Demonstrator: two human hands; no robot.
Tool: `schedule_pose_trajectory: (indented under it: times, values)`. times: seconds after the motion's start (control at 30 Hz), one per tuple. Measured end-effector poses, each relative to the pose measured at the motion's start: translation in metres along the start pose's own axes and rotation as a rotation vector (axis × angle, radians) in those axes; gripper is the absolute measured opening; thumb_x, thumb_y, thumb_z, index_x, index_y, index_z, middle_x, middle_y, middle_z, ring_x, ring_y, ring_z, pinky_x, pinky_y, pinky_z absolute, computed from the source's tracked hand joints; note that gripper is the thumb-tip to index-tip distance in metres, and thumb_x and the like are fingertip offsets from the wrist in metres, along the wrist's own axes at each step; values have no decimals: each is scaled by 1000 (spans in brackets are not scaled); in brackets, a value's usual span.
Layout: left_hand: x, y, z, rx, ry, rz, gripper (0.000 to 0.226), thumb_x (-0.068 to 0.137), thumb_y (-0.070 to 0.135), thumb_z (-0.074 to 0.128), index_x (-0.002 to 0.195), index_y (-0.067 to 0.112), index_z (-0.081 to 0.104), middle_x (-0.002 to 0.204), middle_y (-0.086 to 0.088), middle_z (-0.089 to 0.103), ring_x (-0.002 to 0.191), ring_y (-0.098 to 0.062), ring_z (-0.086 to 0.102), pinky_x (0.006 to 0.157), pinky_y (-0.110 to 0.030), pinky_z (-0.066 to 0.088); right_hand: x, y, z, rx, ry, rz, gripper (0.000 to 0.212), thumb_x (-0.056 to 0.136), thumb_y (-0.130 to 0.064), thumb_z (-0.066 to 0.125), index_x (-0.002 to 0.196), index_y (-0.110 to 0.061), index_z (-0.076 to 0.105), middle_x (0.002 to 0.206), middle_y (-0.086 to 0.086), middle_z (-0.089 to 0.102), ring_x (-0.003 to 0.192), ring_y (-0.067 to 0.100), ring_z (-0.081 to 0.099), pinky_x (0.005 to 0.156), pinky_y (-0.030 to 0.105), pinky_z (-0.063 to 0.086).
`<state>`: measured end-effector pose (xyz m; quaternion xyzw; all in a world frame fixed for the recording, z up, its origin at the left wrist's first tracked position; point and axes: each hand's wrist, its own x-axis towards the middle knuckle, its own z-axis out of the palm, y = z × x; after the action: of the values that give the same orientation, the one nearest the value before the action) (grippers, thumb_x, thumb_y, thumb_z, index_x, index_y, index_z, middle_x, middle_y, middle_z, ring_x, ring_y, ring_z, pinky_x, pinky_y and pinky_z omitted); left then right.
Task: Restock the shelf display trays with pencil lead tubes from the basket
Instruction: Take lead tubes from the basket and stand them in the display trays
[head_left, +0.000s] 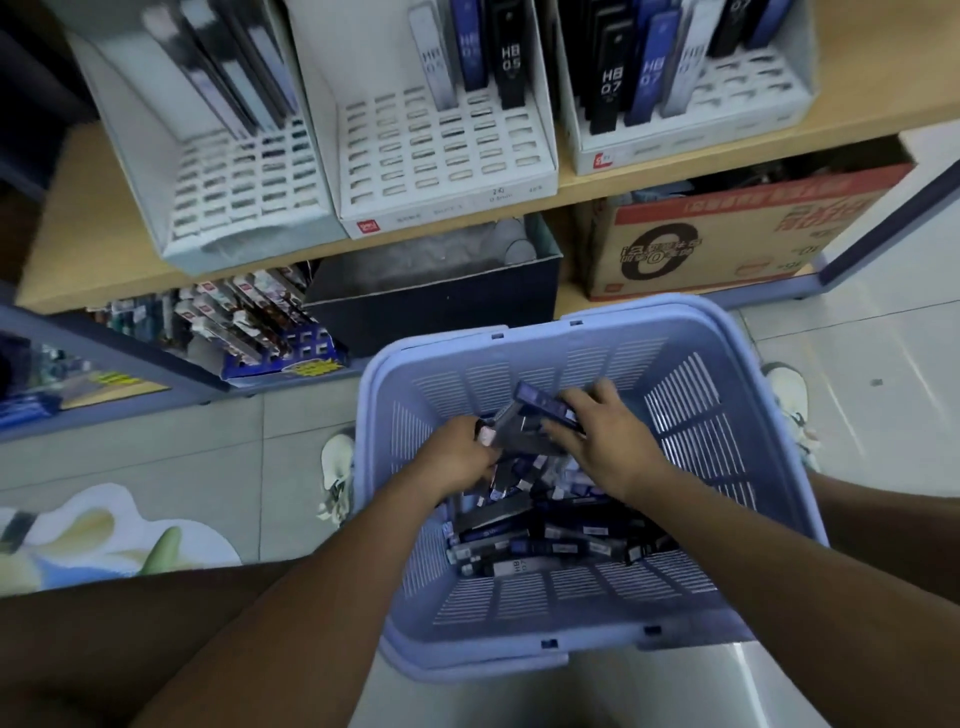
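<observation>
A lilac plastic basket (727, 374) sits below me with a heap of dark and blue pencil lead tubes (545, 540) on its floor. Both hands are inside it. My left hand (457, 457) grips a bunch of grey and black tubes (519, 431). My right hand (608, 441) pinches a blue tube (545, 402) just above that bunch. On the wooden shelf (93, 244) stand three white slotted display trays: left (244, 192), middle (441, 156) and right (727, 88). Each has a few tubes at its back and many open slots.
Under the shelf are a dark open box (431, 301), a printed cardboard carton (727, 228) and a blue rack of packaged items (260, 332). White shoes (337, 473) stand on the tiled floor either side of the basket.
</observation>
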<state>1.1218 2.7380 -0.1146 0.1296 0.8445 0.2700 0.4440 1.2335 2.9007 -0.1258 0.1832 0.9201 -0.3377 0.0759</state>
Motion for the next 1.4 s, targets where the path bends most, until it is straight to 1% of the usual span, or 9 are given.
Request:
schedule_pose_trajectory:
  times: [0.07,0.17,0.33,0.6,0.77,0.93,1.07,1.23,1.4]
  values:
    - [-9,11,-3,-88,-18,-2,7,90,10,58,84,12,59,67,-5,61,52,-14,53,46,-19,37,0,-8,-7,3,-61,-75,33,89,-50,62,106,-24,51,104,2,52,87,24,55,68,33,41]
    - [-20,26,-6,-253,-42,-11,4,93,9,55,90,9,59,64,-9,57,42,-12,42,39,-17,31,-1,-18,-9,50,-165,-43,26,85,-29,73,102,-25,54,97,3,66,89,23,62,67,31,44]
    - [-32,34,-10,-329,12,-13,8,96,10,53,90,16,55,65,-6,58,46,-12,45,41,-18,33,-5,-24,-4,564,-48,238,18,85,-13,73,86,-13,54,73,1,58,68,17,54,70,36,48]
    - [-61,56,-45,-331,-45,69,11,95,13,55,85,17,54,65,-6,59,45,-10,44,41,-18,31,-1,-54,-61,96,-159,9,33,71,-33,86,92,-29,60,88,-6,54,82,13,53,66,24,39]
    - [-86,78,-72,-417,-22,179,15,98,22,51,86,13,54,59,-4,56,45,-11,43,39,-19,29,0,-84,-78,238,-267,25,23,82,-32,77,90,-12,70,81,1,71,73,13,65,66,25,47]
    - [-107,91,-91,-790,-9,182,32,100,39,43,93,10,56,59,-8,55,41,-13,38,38,-21,26,-11,-118,-100,642,-224,71,25,92,-26,66,76,-11,55,56,5,55,49,16,49,47,24,37]
    - [-125,95,-99,-562,-53,220,38,99,41,43,93,9,64,58,-7,59,40,-12,38,39,-20,27,-14,-140,-116,991,-42,118,17,94,-30,63,88,-15,58,54,-2,46,47,13,41,43,22,29]
    - [-143,103,-101,-460,-180,289,39,96,43,48,96,8,66,62,-10,61,41,-11,36,41,-20,23,-15,-160,-132,1047,-3,125,27,86,-26,74,70,-15,56,49,-2,43,43,10,33,42,22,24]
    - [-154,112,-106,-423,4,344,25,90,38,62,94,13,61,63,-4,62,44,-10,35,41,-19,23,-13,-171,-147,1258,34,161,22,90,-20,68,74,-14,55,56,-1,43,46,9,36,39,18,24]
